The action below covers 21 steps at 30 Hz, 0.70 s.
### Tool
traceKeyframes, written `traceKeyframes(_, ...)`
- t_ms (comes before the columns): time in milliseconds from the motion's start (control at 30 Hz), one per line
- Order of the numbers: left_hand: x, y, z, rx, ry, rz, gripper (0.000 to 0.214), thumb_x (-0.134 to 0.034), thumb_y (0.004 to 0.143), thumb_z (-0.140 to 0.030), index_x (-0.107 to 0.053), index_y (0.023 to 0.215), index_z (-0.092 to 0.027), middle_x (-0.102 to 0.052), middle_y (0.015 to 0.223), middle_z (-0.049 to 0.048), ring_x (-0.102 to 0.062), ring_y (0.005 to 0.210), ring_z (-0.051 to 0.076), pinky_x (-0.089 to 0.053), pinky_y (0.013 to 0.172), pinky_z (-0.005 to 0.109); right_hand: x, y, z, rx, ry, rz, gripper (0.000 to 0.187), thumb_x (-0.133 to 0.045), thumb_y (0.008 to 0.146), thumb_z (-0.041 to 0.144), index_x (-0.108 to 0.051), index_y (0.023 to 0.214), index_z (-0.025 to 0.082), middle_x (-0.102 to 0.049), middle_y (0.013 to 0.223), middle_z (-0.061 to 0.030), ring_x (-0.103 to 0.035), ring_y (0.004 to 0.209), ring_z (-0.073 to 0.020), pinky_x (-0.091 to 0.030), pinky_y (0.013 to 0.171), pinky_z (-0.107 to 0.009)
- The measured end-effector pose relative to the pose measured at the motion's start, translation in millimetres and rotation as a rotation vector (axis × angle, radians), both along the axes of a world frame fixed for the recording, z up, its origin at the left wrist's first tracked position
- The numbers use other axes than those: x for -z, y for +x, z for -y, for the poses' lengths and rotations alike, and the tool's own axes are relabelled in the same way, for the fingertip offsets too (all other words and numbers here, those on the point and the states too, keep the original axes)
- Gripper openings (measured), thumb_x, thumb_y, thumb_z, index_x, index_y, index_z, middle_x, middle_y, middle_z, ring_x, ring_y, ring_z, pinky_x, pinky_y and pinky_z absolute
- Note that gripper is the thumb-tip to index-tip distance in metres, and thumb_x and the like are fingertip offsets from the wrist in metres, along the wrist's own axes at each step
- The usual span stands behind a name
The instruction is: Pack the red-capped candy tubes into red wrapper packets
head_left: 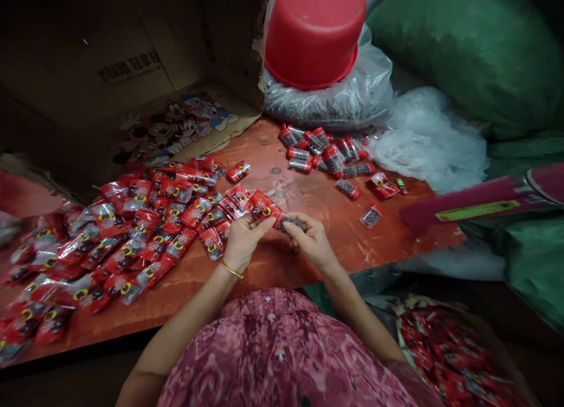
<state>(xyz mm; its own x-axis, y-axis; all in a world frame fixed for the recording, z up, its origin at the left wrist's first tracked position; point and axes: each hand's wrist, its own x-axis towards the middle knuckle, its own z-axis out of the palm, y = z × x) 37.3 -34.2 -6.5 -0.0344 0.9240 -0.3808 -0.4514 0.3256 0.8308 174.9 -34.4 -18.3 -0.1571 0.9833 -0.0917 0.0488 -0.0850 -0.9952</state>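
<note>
Over the orange-red tabletop, my left hand (242,241) pinches a small red printed packet (261,205) by its lower edge. My right hand (314,244) grips a small clear bottle with dark contents (298,222), its end against the packet's right edge; whether it is inside the packet I cannot tell. Left of my hands spreads a large pile of filled red packets (141,222). Beyond my right hand lies a group of red-capped small bottles (333,159) with dark contents. One loose bottle (371,216) rests nearer, and a flat red packet (382,185) lies close by.
A cardboard box (233,54) opens toward the table at the back left. An upturned red tub (315,31) sits on a filled plastic bag (335,104). From the right, a magenta tube (476,201) juts over the table edge. Below it stands a sack of red packets (449,348).
</note>
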Motion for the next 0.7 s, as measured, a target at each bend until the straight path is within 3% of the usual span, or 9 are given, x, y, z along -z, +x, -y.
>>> traceKeyframes(133,0.5,3.3,0.6,-0.003,0.004,0.069,0.036,-0.083,0.047,-0.037,-0.068,0.070,-0.013,-0.067,0.067,0.0008,-0.057,0.063,0.010,-0.045,0.067,0.022,1.7,-9.3,-0.2,0.056,0.154,0.076,0.022,-0.054,0.080,0.039,-0.056,0.080,0.018,-0.048,0.061,0.0040,-0.041,0.051,-0.0069,-0.034,0.048,-0.019)
traceKeyframes(300,5.6,3.6,-0.9,-0.039,0.008,-0.022,0.044,-0.074,0.053,-0.054,-0.060,0.049,-0.013,-0.055,0.046,-0.0021,-0.046,0.047,0.007,-0.040,0.052,0.021,10.3,-19.4,3.8,-0.027,0.082,-0.020,0.024,-0.051,0.083,0.043,-0.053,0.083,0.019,-0.042,0.058,0.0056,-0.038,0.049,-0.0075,-0.033,0.046,-0.020)
traceKeyframes(467,11.9,7.2,1.9,-0.080,0.034,-0.034,0.040,-0.076,0.052,-0.051,-0.064,0.055,-0.013,-0.058,0.052,-0.0016,-0.049,0.051,0.008,-0.040,0.053,0.022,10.1,-25.9,3.7,0.070,0.103,-0.033,0.025,-0.050,0.083,0.044,-0.051,0.086,0.020,-0.045,0.063,0.0047,-0.040,0.051,-0.0075,-0.036,0.048,-0.020)
traceKeyframes(633,6.7,5.0,4.8,-0.155,0.018,0.070,0.029,-0.077,0.055,-0.039,-0.068,0.066,-0.014,-0.065,0.064,0.0005,-0.057,0.064,0.012,-0.045,0.066,0.024,-2.7,-23.1,1.1,-0.145,0.090,0.019,0.027,-0.055,0.080,0.046,-0.055,0.084,0.019,-0.047,0.064,0.0042,-0.041,0.049,-0.0064,-0.036,0.045,-0.019)
traceKeyframes(700,3.9,2.6,4.6,-0.128,0.007,0.070,0.026,-0.077,0.055,-0.034,-0.068,0.067,-0.013,-0.066,0.067,0.0012,-0.058,0.067,0.013,-0.045,0.069,0.026,-3.7,-22.0,0.8,-0.184,0.040,0.000,0.031,-0.055,0.078,0.050,-0.055,0.084,0.019,-0.046,0.062,0.0053,-0.040,0.045,-0.0057,-0.036,0.042,-0.019)
